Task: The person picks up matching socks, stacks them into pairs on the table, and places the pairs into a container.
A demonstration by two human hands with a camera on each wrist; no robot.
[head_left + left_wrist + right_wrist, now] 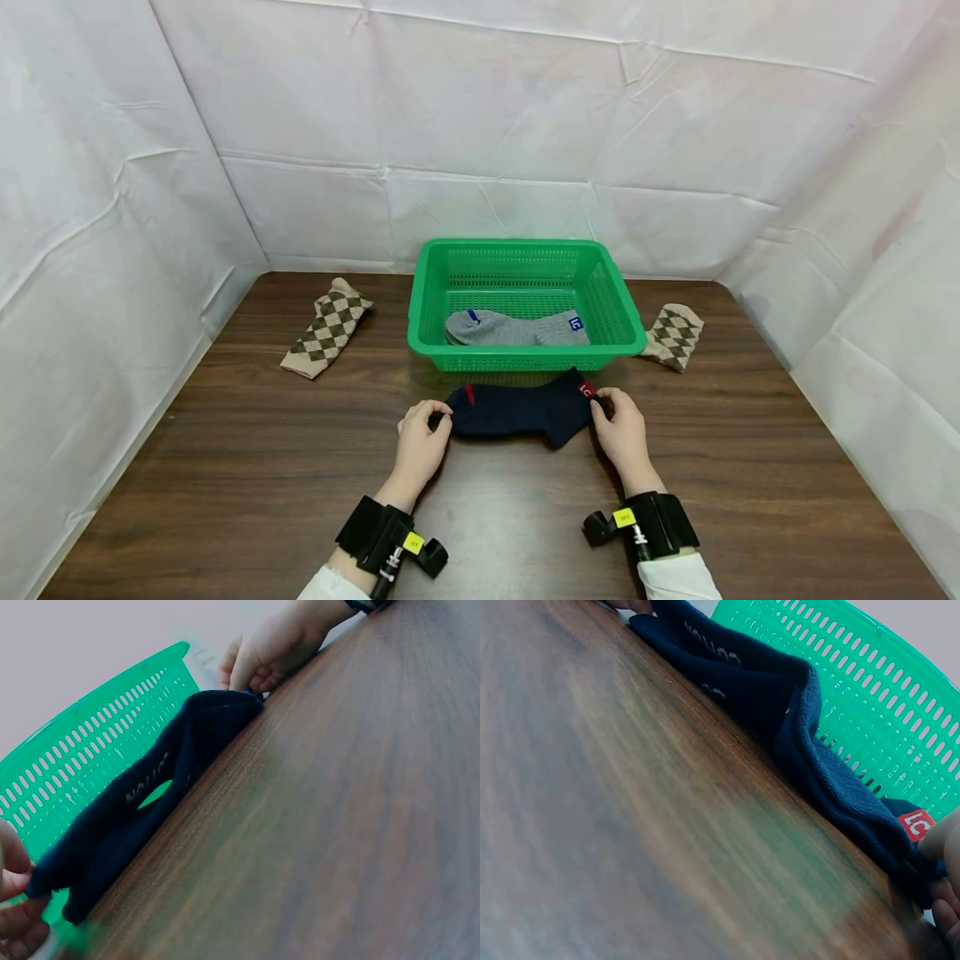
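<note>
Both hands hold a navy sock [517, 410] stretched sideways just in front of the green basket. At its toe end, by a small red mark, the left hand [423, 437] pinches it between thumb and fingers. The right hand [622, 429] pinches the cuff end beside a red label [916, 823] with white letters. Pale lettering shows along the sock's underside [150, 780] in the left wrist view, and the sock hangs close over the table. Inside the basket [525, 360] lies a grey sock [517, 328] with a blue label.
A beige and green argyle sock [328, 329] lies left of the basket. Another argyle sock [674, 337] lies at the right, partly behind the basket's corner. The brown wooden table [300, 483] is bordered by white cloth walls [487, 125] at the back and sides.
</note>
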